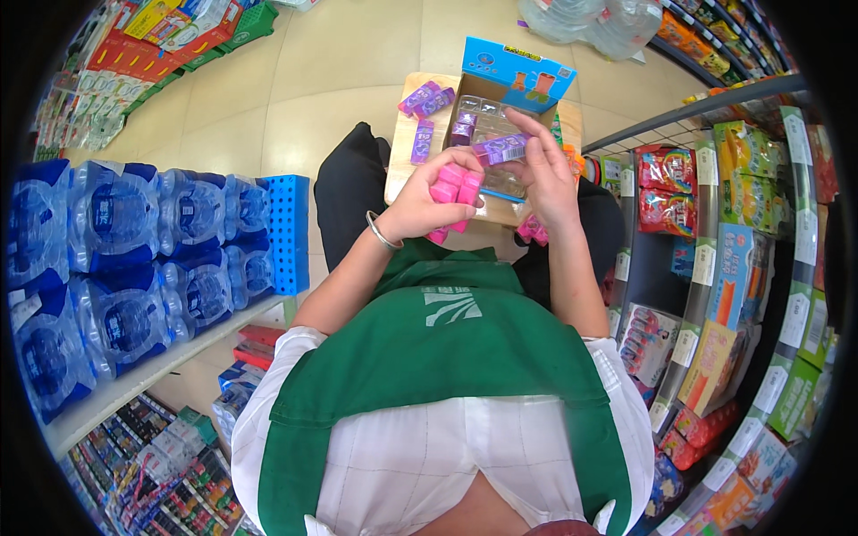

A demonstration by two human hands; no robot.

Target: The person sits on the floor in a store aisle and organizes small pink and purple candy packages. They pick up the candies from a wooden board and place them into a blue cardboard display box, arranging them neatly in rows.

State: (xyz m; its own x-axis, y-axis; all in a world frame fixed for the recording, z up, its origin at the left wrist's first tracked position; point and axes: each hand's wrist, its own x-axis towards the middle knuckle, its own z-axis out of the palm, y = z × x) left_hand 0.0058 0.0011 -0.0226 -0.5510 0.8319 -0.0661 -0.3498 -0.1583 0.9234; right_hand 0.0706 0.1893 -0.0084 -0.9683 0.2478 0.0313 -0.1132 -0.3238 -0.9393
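My left hand holds several small pink packs bunched together. A purple pack with a barcode lies between both hands, its left end by my left fingertips and its right end at my right hand, whose fingers are spread; which hand bears it I cannot tell. Behind them stands an open blue display box with a clear plastic divider tray; a dark purple pack sits in its left side. More purple packs lie on the wooden stool left of the box.
Pink packs show near my right wrist, low by the stool. Shrink-wrapped water bottles and a blue perforated crate stand at left. Shelves of packaged sweets rise close at right. Large clear plastic containers are on the floor ahead.
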